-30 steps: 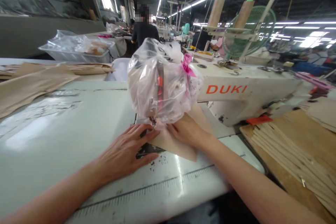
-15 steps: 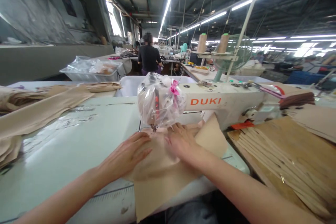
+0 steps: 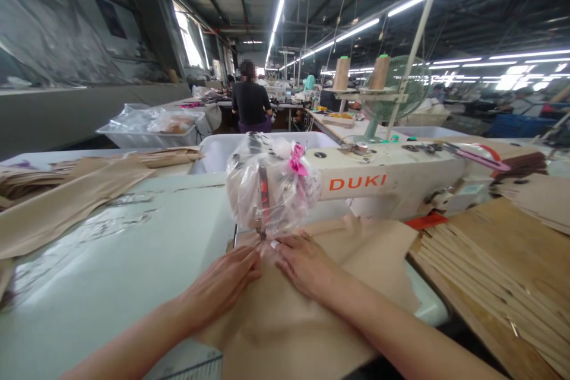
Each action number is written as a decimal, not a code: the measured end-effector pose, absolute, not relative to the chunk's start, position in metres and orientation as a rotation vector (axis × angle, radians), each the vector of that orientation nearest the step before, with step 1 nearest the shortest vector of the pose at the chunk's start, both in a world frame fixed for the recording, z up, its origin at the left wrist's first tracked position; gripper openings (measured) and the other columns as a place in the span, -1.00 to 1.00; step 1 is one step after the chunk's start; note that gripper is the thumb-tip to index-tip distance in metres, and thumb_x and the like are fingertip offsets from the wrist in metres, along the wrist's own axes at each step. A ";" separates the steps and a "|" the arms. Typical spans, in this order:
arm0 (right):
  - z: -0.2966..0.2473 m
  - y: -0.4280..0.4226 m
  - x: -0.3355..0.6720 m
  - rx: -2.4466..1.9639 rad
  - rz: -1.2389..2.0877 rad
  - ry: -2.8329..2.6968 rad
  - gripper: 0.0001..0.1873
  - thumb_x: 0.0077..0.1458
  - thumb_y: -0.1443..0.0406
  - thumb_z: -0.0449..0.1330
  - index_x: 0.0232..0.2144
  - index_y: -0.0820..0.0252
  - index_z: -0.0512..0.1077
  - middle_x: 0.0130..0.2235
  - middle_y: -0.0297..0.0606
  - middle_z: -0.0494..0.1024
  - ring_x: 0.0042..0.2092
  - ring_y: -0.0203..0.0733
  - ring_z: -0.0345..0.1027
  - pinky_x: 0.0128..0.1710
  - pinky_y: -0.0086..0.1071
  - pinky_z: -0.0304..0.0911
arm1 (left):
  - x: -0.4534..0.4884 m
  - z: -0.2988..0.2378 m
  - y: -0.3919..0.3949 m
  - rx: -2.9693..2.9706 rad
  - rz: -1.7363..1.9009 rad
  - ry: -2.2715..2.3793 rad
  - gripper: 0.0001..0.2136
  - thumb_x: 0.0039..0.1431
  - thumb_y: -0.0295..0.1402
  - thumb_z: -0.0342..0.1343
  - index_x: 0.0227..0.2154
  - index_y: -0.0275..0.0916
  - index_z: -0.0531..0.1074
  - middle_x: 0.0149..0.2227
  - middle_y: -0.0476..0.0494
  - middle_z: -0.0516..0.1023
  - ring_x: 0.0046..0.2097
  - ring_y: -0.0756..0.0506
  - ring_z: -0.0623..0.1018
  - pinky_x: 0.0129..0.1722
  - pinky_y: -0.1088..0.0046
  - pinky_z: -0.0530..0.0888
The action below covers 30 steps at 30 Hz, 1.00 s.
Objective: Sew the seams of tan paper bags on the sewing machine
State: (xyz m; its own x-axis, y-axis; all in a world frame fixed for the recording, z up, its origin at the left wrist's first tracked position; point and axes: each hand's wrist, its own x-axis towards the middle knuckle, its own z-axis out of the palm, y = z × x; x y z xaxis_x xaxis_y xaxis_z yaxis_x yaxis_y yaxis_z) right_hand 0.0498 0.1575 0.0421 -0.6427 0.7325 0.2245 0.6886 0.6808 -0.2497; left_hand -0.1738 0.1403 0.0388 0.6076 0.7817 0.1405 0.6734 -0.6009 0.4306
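Observation:
A white sewing machine [image 3: 392,181] marked DUKI stands on the pale table [image 3: 111,273]; a clear plastic bag [image 3: 269,187] tied with a pink ribbon covers its head. A tan fabric piece [image 3: 312,314] lies under the needle and spreads toward me. My left hand [image 3: 225,285] rests flat on the fabric just left of the needle, fingers stretched out. My right hand [image 3: 303,264] lies flat on the fabric just right of it, fingertips close to the presser foot. The two hands nearly touch.
More tan fabric [image 3: 66,202] is heaped at the left. Stacked tan pieces on a wooden board [image 3: 499,267] lie at the right. Thread cones [image 3: 342,74] and a green fan [image 3: 401,92] stand behind. A white tub [image 3: 218,151] and a person in black [image 3: 250,104] are farther back.
The view has pulled back from the machine. A much larger spread of tan fabric now lies under both hands, and the hands have drawn closer together by the needle.

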 end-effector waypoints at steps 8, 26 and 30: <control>0.030 0.153 0.059 -1.106 0.264 -2.584 -0.59 0.40 0.25 -0.04 0.23 0.15 0.24 0.26 -0.13 0.31 0.27 -0.10 0.17 0.36 0.05 -0.13 | -0.182 0.037 0.142 2.504 0.476 1.174 -0.80 0.41 -0.26 -0.09 0.00 -0.12 0.31 -0.09 -0.13 0.52 -0.03 -0.14 0.53 -0.01 0.33 0.48; 0.032 0.155 0.060 -1.110 0.311 -2.555 -0.63 0.41 0.22 -0.08 0.18 0.07 0.29 0.15 -0.29 0.43 0.22 -0.15 0.21 0.38 -0.02 -0.16 | -0.169 0.046 0.141 2.900 0.819 1.195 -0.72 0.29 -0.36 -0.02 0.03 -0.06 0.39 -0.02 -0.04 0.60 -0.01 -0.10 0.60 0.00 0.47 0.55; 0.030 0.155 0.059 -1.113 0.304 -2.546 -0.63 0.40 0.21 -0.07 0.18 0.08 0.29 0.15 -0.28 0.44 0.21 -0.12 0.23 0.37 0.00 -0.12 | -0.167 0.050 0.142 2.929 0.828 1.166 -0.73 0.28 -0.38 -0.03 0.00 -0.07 0.40 -0.08 -0.04 0.62 -0.05 -0.11 0.61 -0.02 0.42 0.57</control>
State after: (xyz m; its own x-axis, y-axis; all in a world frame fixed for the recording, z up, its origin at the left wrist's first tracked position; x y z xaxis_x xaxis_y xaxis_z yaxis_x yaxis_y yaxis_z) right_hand 0.0592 0.1554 0.0304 -0.6328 0.7409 0.2250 0.6670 0.6692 -0.3275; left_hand -0.1674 0.1418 0.0497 0.6163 0.6106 0.4973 0.6705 -0.7381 0.0751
